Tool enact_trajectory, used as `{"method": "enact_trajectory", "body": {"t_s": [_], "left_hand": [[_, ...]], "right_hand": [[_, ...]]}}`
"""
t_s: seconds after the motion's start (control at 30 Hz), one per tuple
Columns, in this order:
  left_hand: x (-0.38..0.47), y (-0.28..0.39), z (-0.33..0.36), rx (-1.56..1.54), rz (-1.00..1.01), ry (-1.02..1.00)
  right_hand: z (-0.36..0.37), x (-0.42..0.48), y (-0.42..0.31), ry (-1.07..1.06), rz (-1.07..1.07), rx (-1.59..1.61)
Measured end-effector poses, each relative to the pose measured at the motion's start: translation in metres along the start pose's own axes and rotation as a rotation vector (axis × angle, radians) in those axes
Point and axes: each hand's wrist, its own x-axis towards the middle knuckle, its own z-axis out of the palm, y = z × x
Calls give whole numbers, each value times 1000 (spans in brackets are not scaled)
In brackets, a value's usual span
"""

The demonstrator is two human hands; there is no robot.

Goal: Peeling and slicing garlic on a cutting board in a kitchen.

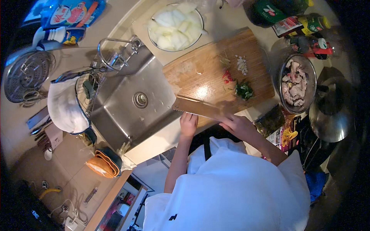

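Note:
My right hand (pixel 237 124) grips the handle end of a broad kitchen knife (pixel 199 108). Its wide blade slants up to the left across the near edge of a wooden cutting board (pixel 196 69), and a toothed stretch shows near the tip. Just below that toothed part is my left hand (pixel 189 124), fingers curled; whether it pinches anything is hidden. On the board lie chopped green herbs (pixel 244 90), red chili pieces (pixel 227 76), minced garlic-like white bits (pixel 242 65) and pale shreds (pixel 224 60).
Left of the board is a steel sink (pixel 115 112) with a faucet (pixel 111 55). Behind the board stands a bowl of pale sliced vegetable (pixel 176 27). A bowl of meat pieces (pixel 295 83), sauce bottles (pixel 321 47) and a metal lid (pixel 332 124) crowd the right side.

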Motion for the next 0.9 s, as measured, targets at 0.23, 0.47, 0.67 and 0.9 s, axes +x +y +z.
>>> {"method": "enact_trajectory", "body": {"t_s": [0.23, 0.47, 0.67, 0.9], "left_hand": [[-1, 0, 3, -8, -58, -76], [-4, 1, 4, -17, -84, -78], [-6, 2, 6, -34, -116, -86], [-2, 5, 6, -56, -114, -45]], "right_hand": [[-8, 5, 5, -60, -5, -69], [-9, 10, 9, -14, -114, -44], [-7, 12, 9, -4, -150, -2], [-7, 10, 8, 0, -113, -13]]}}
